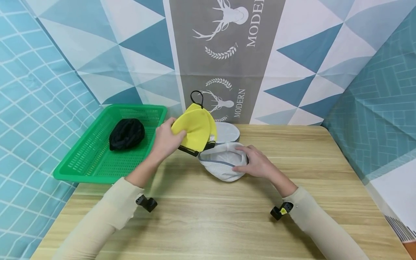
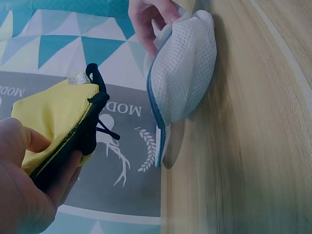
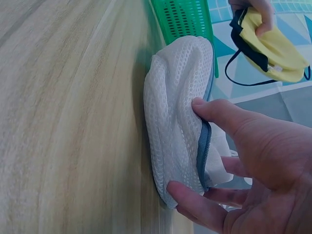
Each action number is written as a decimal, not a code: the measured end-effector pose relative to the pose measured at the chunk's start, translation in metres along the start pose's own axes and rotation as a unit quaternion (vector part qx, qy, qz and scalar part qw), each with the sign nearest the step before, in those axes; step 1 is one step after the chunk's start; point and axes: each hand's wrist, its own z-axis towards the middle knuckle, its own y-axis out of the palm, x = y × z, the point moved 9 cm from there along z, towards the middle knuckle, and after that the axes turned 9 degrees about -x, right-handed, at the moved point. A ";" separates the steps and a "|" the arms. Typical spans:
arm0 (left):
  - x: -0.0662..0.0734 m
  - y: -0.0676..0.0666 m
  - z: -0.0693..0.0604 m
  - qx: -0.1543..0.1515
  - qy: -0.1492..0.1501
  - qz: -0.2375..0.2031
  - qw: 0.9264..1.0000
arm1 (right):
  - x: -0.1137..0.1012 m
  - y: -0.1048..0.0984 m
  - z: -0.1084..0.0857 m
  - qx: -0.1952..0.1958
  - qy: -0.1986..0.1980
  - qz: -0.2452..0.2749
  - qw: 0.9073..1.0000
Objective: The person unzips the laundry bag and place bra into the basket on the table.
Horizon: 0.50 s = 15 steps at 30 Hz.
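My left hand (image 1: 166, 139) pinches a yellow cloth piece (image 1: 195, 126) with black trim and a black cord loop, holding it up over the table. Its exact kind I cannot tell. In the left wrist view the thumb lies on the yellow fabric (image 2: 58, 112) and the fingers on the black edging. Just to the right, my right hand (image 1: 256, 162) grips the side of a white mesh laundry bag (image 1: 222, 169). The bag's mouth, edged by a grey zip, gapes open. The right wrist view shows my right thumb and fingers around the mesh bag (image 3: 170, 112), which rests on the table.
A green plastic basket (image 1: 97, 179) stands at the left, with a crumpled black cloth item (image 1: 126, 133) inside. Behind the mesh bag lies a light grey, rounded flat thing (image 1: 227, 132). Patterned cloth (image 1: 146, 47) hangs behind the wooden table (image 1: 211, 224).
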 end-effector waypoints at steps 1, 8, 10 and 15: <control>0.000 -0.001 0.000 0.000 0.000 0.001 1.000 | 0.006 0.002 0.003 0.008 -0.008 -0.006 1.000; -0.003 -0.010 -0.002 -0.006 -0.013 0.007 1.000 | 0.039 0.015 0.021 0.012 -0.017 -0.009 1.000; -0.004 -0.013 -0.003 -0.007 -0.014 0.010 1.000 | 0.056 0.022 0.030 0.014 -0.016 -0.019 1.000; -0.005 -0.022 -0.005 -0.004 -0.013 0.017 1.000 | 0.058 0.023 0.031 0.013 -0.013 -0.028 0.999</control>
